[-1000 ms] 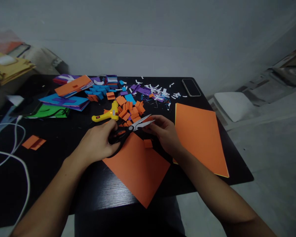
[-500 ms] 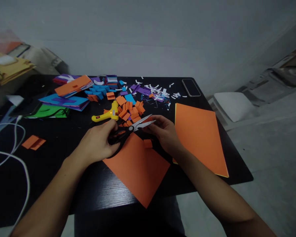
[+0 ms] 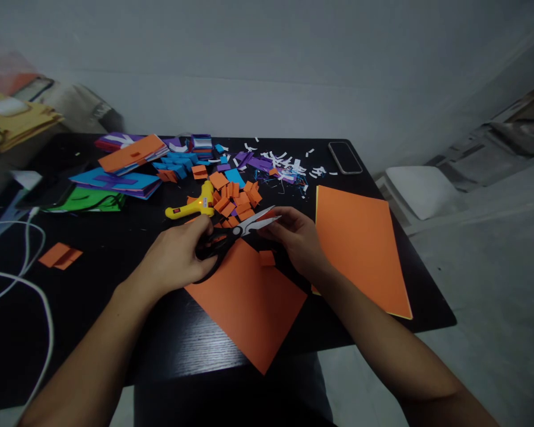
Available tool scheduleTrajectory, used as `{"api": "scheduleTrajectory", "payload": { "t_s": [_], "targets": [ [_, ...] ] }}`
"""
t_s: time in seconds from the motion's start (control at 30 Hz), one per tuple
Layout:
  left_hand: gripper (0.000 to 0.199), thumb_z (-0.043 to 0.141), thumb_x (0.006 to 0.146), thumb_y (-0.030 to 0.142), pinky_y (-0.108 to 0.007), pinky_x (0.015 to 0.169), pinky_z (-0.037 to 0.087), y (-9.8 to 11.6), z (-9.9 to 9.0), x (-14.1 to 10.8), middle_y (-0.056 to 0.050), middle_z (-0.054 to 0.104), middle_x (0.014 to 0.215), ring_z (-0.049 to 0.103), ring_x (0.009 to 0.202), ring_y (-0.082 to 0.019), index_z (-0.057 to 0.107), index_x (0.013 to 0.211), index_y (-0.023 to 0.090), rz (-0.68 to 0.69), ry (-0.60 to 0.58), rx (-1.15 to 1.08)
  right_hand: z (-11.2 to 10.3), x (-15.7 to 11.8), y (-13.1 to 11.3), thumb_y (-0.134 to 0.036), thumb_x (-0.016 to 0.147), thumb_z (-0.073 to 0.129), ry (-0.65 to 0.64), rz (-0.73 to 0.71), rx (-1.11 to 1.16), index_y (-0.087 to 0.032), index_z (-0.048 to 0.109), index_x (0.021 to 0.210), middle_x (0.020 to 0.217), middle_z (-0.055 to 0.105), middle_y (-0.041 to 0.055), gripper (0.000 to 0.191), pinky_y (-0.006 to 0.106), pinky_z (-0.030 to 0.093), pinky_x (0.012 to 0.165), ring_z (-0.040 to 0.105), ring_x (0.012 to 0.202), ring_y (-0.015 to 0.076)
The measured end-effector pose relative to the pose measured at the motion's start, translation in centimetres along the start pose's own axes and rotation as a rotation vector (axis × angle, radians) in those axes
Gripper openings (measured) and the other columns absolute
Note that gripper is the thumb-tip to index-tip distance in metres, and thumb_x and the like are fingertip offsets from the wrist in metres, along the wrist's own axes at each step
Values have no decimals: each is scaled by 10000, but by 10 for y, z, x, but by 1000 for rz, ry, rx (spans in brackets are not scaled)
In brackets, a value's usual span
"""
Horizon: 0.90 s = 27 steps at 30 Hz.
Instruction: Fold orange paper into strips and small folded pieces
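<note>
My left hand (image 3: pixel 178 252) is closed around the black handles of a pair of scissors (image 3: pixel 254 223), whose blades are parted and point right. Just past the blade tips, my right hand (image 3: pixel 300 240) pinches a small piece of orange paper (image 3: pixel 270 213), mostly hidden by the fingers and blades. Below both hands lies a large orange sheet (image 3: pixel 253 308), turned cornerwise on the table. A small orange square (image 3: pixel 267 258) rests at its upper right edge. Behind the scissors is a heap of folded orange pieces (image 3: pixel 231 198), with a yellow glue gun (image 3: pixel 191 207) to its left.
A stack of orange sheets (image 3: pixel 360 249) lies to the right, with a phone (image 3: pixel 345 158) behind it. White and purple paper scraps (image 3: pixel 285 166) are strewn at the back. Stacked coloured paper (image 3: pixel 120 178) and a white cable (image 3: pixel 48 314) occupy the left of the black table (image 3: pixel 173 350).
</note>
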<state>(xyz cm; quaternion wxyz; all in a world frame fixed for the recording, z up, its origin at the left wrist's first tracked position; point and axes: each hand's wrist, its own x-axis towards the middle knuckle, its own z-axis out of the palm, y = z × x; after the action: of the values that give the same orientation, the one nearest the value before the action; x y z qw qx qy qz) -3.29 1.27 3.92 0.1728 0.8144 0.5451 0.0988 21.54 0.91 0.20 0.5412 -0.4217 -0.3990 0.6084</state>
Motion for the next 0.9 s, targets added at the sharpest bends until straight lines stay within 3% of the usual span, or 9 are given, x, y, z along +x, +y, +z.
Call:
{"api": "scheduleTrajectory", "payload": {
  "t_s": [0.4, 0.9],
  "targets": [
    [196, 555, 751, 354, -311, 576, 343, 1, 1, 2, -22, 611, 757, 572, 631, -209, 433, 863, 250, -19, -22, 9, -1, 2, 1, -405, 761, 886, 4, 6, 17, -249, 738, 966, 916, 769, 5, 297, 446, 617, 972, 758, 936, 208],
    [191, 547, 758, 353, -311, 580, 362, 2, 1, 3, -28, 617, 746, 591, 627, -216, 445, 876, 243, -26, -28, 81, -1, 2, 2, -384, 737, 905, 13, 20, 63, -242, 753, 948, 917, 776, 5, 297, 442, 617, 968, 754, 921, 197]
  ]
}}
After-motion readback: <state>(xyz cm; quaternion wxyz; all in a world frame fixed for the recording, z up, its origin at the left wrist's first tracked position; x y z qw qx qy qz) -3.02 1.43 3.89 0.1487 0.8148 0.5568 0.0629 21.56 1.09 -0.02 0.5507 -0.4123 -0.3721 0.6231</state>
